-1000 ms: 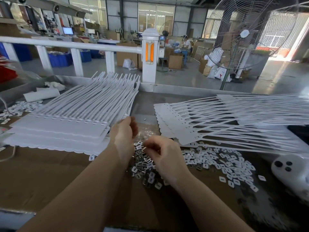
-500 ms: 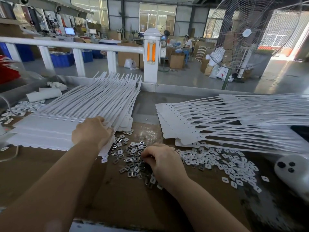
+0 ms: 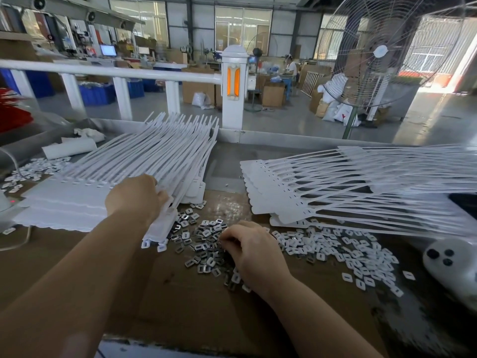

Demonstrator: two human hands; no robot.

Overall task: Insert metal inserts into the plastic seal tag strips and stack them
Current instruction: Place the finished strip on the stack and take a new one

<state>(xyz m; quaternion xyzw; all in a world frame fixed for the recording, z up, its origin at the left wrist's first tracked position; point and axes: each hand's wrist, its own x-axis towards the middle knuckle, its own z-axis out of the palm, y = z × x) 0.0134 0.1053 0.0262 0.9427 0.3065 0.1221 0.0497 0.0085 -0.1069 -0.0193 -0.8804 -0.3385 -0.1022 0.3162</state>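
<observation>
A big stack of white seal tag strips (image 3: 77, 200) lies on the left of the brown table. My left hand (image 3: 134, 197) grips the right edge of that stack, fingers curled round a few strips whose tag ends (image 3: 157, 228) hang toward me. A loose pile of small metal inserts (image 3: 201, 241) sits at the middle. My right hand (image 3: 253, 249) rests on that pile with fingertips curled into it; whether it holds an insert is hidden. A second stack of strips (image 3: 335, 187) fans out to the right.
White plastic caps (image 3: 361, 257) are scattered right of the inserts, and more (image 3: 33, 169) lie at far left. A white rounded device (image 3: 451, 264) sits at the right edge. A white railing (image 3: 116, 71) and a standing fan (image 3: 374, 55) lie beyond the table.
My left hand moved from the insert pile left to the strip stack and took hold of its edge, lifting strips. My right hand stayed on the inserts.
</observation>
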